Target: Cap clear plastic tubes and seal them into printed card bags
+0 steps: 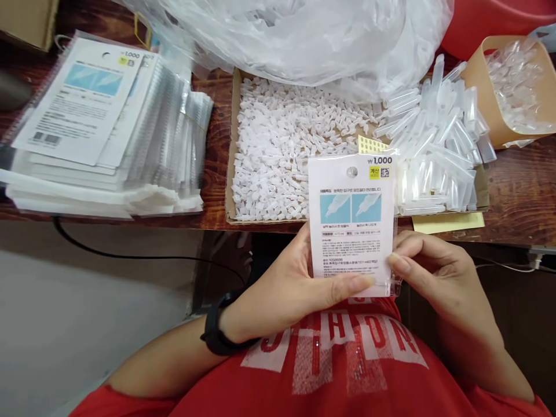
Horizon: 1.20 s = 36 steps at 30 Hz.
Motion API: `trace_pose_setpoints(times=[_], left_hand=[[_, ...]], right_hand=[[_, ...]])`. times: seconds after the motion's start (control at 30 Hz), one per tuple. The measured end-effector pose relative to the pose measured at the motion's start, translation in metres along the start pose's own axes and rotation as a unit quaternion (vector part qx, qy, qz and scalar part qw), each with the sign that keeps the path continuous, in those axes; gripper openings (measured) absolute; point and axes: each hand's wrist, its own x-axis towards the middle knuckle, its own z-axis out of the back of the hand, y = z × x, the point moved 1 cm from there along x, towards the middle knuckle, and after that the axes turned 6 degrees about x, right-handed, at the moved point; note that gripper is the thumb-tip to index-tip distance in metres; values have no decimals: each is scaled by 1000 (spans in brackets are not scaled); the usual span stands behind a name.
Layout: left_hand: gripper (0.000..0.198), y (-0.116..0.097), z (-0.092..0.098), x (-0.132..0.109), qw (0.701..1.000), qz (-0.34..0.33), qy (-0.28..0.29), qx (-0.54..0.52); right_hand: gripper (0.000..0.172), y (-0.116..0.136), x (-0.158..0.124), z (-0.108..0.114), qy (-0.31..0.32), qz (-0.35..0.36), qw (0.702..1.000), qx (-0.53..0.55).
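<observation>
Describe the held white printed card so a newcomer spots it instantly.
On the brown wooden table, find the shallow brown cardboard tray holding small white plastic pieces. Overlapping its near edge in view, the left hand and right hand hold a rectangular, plastic-sleeved white printed card. Unlike the similar white cards stacked at left, this one is in the hands.

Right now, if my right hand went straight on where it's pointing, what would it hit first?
The packaged card, whose edge your right hand pinches; past that, probably your left hand, though depth behind the card is unclear.
</observation>
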Motion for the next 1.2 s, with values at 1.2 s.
trace_pose_setpoints(times=[1.2], left_hand=[[39,8,1,-3,996,-44,-46,61]], right_hand=[[22,-16,-5,-4,27,-54,998,34]])
